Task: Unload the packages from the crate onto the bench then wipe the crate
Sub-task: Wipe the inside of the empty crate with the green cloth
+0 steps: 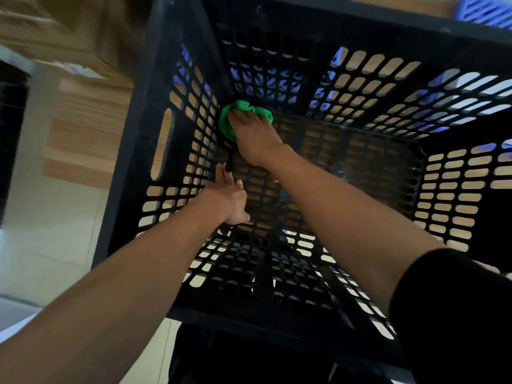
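Crate (171,79): black, perforated, judged stiff and light; best taken by side handle slots. Cloth (227,126): soft, pressed into far-left floor corner by flat right hand (256,137). Left hand (231,195): open-fingered, braced against left wall.

The crate (155,112) is black plastic with slotted walls, a perforated floor and an oblong handle slot in its left wall. It stands upright and open-topped, with no packages inside. A crumpled green cloth (230,120) lies in its far-left bottom corner, against the floor and wall.
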The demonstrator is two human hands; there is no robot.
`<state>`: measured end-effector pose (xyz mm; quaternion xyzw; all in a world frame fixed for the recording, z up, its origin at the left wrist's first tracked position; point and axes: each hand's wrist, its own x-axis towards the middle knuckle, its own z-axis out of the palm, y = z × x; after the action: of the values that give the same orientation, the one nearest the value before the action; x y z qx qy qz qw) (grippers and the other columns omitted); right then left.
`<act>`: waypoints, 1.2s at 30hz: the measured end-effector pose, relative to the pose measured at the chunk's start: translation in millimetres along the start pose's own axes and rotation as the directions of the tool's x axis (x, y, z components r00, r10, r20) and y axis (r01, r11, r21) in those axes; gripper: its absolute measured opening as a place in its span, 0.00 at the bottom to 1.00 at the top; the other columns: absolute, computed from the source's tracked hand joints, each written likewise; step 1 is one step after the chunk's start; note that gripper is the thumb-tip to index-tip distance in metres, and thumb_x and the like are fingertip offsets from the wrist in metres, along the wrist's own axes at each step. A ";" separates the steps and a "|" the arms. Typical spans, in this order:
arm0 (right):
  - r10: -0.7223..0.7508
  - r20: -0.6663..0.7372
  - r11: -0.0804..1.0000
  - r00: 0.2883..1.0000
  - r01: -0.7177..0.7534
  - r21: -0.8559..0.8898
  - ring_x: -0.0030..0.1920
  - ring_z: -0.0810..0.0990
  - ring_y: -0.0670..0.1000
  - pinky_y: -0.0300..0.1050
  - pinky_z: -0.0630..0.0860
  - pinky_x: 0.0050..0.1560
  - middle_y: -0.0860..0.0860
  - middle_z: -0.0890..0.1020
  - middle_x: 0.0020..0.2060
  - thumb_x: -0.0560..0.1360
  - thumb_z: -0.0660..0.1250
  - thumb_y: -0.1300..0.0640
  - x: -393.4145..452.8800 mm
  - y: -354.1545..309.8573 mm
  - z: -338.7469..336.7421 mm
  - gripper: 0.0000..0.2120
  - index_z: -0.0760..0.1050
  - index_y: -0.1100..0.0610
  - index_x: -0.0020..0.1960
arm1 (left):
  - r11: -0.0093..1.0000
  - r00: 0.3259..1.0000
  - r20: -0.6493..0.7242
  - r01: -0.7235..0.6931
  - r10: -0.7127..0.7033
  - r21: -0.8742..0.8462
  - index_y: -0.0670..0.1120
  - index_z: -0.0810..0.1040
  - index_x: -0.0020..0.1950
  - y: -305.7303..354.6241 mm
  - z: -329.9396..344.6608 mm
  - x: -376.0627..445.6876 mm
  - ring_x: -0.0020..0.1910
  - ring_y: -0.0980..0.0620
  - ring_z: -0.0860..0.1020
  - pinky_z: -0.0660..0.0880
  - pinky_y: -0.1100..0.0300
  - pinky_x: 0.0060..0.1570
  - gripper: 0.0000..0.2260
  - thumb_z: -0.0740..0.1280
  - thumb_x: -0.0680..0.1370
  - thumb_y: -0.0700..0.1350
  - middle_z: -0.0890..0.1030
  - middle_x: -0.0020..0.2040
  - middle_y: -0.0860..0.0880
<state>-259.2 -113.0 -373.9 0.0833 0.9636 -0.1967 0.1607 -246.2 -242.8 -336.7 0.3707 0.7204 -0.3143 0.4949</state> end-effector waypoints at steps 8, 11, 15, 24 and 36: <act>0.086 -0.022 0.996 0.996 -0.086 0.007 0.79 0.59 0.57 0.54 0.57 0.77 0.55 0.64 0.79 0.79 0.63 0.61 -27.6 34.3 0.7 0.33 0.57 0.57 0.81 | 1.000 1.000 0.005 -0.007 0.007 -0.012 0.39 0.40 0.82 0.2 0.3 -0.9 0.78 0.30 0.32 0.55 0.34 0.76 0.43 0.62 0.83 0.60 0.28 0.76 0.29; 0.121 -0.019 0.993 0.992 -0.122 -0.009 0.78 0.62 0.57 0.54 0.61 0.75 0.55 0.67 0.77 0.77 0.65 0.64 -51.6 59.5 -4.7 0.33 0.60 0.57 0.80 | 1.000 1.000 0.005 -0.013 0.013 -0.014 0.39 0.39 0.82 -0.2 -0.2 -1.3 0.78 0.30 0.32 0.54 0.34 0.77 0.43 0.62 0.83 0.60 0.28 0.76 0.29; 0.205 -0.044 0.978 0.978 -0.206 -0.033 0.76 0.65 0.59 0.56 0.65 0.73 0.56 0.71 0.74 0.74 0.66 0.67 -96.4 99.6 -7.7 0.34 0.64 0.57 0.78 | 1.000 1.000 0.003 -0.020 0.020 -0.011 0.38 0.39 0.82 -1.9 0.6 0.8 0.77 0.29 0.32 0.54 0.33 0.77 0.43 0.61 0.83 0.61 0.28 0.76 0.29; 0.510 -0.110 0.860 0.853 -0.502 0.088 0.70 0.72 0.63 0.56 0.70 0.70 0.59 0.74 0.70 0.72 0.64 0.71 -180.7 174.0 -4.2 0.32 0.72 0.54 0.74 | 1.000 1.000 -0.009 -0.005 0.006 0.021 0.39 0.40 0.82 -0.8 0.2 3.8 0.79 0.30 0.34 0.57 0.32 0.76 0.44 0.62 0.82 0.62 0.30 0.77 0.29; 0.271 -0.175 0.958 0.947 -0.248 0.140 0.62 0.76 0.68 0.63 0.75 0.63 0.61 0.79 0.65 0.71 0.65 0.68 -143.8 103.8 -10.5 0.22 0.76 0.65 0.66 | 1.000 1.000 -0.010 0.002 -0.002 0.012 0.37 0.40 0.82 1.9 0.7 2.9 0.78 0.27 0.34 0.58 0.34 0.76 0.45 0.62 0.82 0.62 0.30 0.76 0.28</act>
<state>-104.5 -28.4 -352.1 0.2374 0.9421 -0.2205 0.0863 -244.9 -241.8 -339.8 0.3746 0.7213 -0.3170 0.4888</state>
